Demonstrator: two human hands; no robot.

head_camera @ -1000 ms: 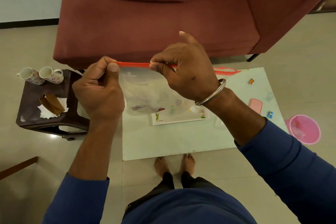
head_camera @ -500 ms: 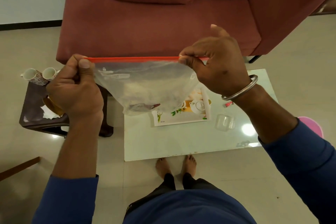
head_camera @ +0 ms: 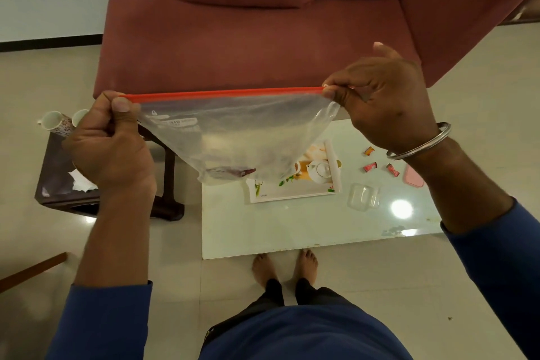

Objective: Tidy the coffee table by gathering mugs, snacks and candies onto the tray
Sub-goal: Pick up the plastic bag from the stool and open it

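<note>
1. The fingers of the left hand are pinched tight on the left end of the red zip strip of a clear plastic zip-top bag. The fingers of the right hand pinch the strip's other end just as narrowly. The strip runs straight and taut between the two hands, held up in the air in front of the dark red sofa.
2. The bag hangs slack below the strip; something dark and reddish lies in its bottom, too blurred through the plastic to name.
3. I judge the step in hand to be sealing or checking the snack bag before it goes down.
4. The white rectangular tray with a teapot print lies on the pale glass coffee table, right under the bag and apart from it.
5. Three small wrapped candies lie loose on the glass right of the tray; two floral mugs sit on a dark side stool to the left, well apart from the tray.
6. The next move likely calls for lowering the bag onto the tray, then freeing both hands for the candies and mugs.
</note>
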